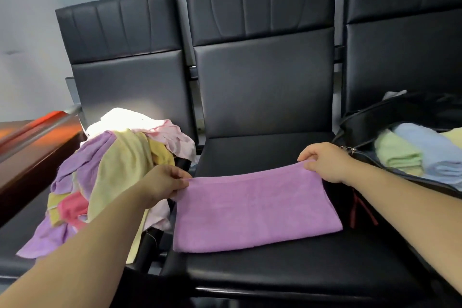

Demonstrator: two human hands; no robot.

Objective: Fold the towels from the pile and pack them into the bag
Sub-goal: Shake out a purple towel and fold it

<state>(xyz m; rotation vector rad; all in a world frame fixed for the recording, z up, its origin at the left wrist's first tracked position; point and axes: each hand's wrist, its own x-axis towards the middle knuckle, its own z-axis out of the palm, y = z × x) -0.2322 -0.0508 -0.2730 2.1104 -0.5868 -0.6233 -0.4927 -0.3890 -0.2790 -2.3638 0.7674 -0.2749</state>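
Head view, looking down at a row of black padded seats. A purple towel [255,207] is lying flat across the middle seat [275,272], spread out as a long rectangle. Its near edge looks thick, as though doubled.

The left hand [162,184] is pinching the towel's far left corner between thumb and curled fingers. The right hand [325,162] is pinching the far right corner in the same way. Both forearms are reaching in from the bottom of the view.

Just beside the towel, on the left seat, the pile [112,162] of unfolded towels is sitting in a heap of lilac, yellow, pink and white, with some spilling over the front edge. On the right seat, an open black bag [362,117] is lying close to the right hand. It is holding a folded green towel [397,152] and a folded blue towel [430,152], side by side.

The person appears to be midway through folding this towel, with several more waiting in the pile. The next move is likely to be bringing the two held corners toward the near edge, or one end across to the other. Either calls for keeping the edges lined up so the bundle fits beside those in the bag.
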